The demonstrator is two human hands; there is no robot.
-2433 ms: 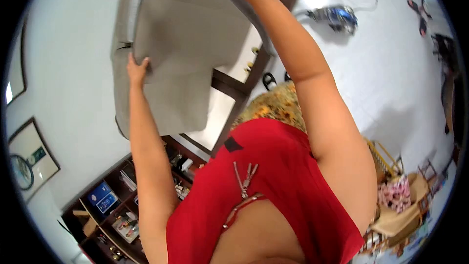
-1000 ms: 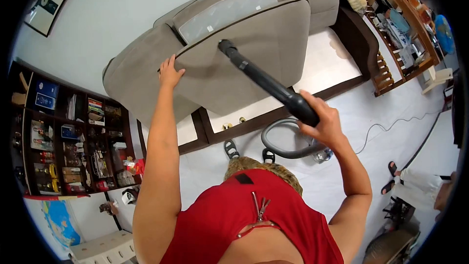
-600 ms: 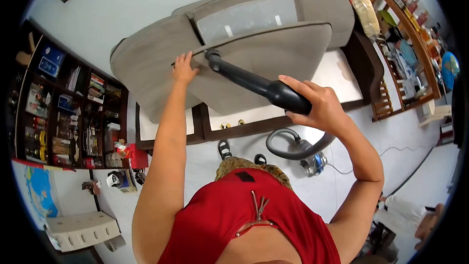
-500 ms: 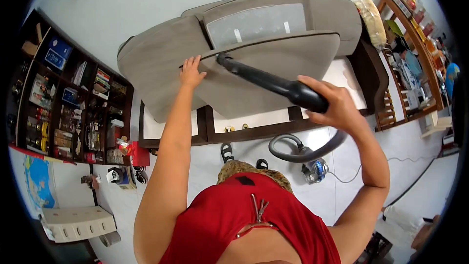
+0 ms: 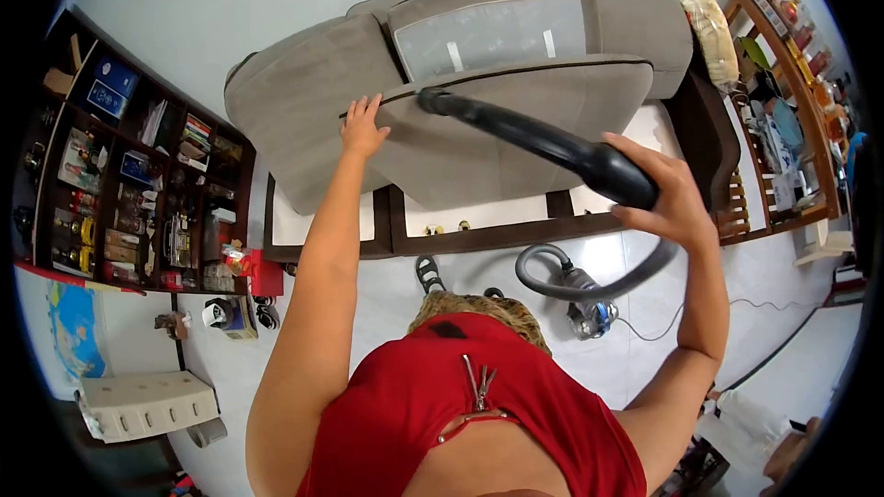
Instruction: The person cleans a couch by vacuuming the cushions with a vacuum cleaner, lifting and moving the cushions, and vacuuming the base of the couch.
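A grey sofa seat cushion (image 5: 479, 161) with dark piping stands tilted on the sofa frame (image 5: 479, 239). My left hand (image 5: 365, 129) lies against its upper left edge, fingers stretched and apart. In my right hand (image 5: 680, 191) is the black vacuum cleaner wand (image 5: 543, 143), with fingers wrapped round its thick handle end. The wand's tip touches or nearly touches the cushion's upper edge, just right of my left hand. A grey hose (image 5: 635, 287) loops from the handle down to the vacuum cleaner canister (image 5: 591, 315) on the floor.
Behind the cushion, more grey sofa cushions (image 5: 313, 97) lean on the wall. A dark shelf unit (image 5: 152, 175) full of goods stands at left. On the right are a wooden rack (image 5: 820, 120) and a wrapped cream roll (image 5: 711, 41). A cord (image 5: 773, 304) crosses the tiled floor.
My right hand has moved right with the wand, and the tip has shifted slightly right along the cushion's edge. My left hand stays at the same place on the cushion.
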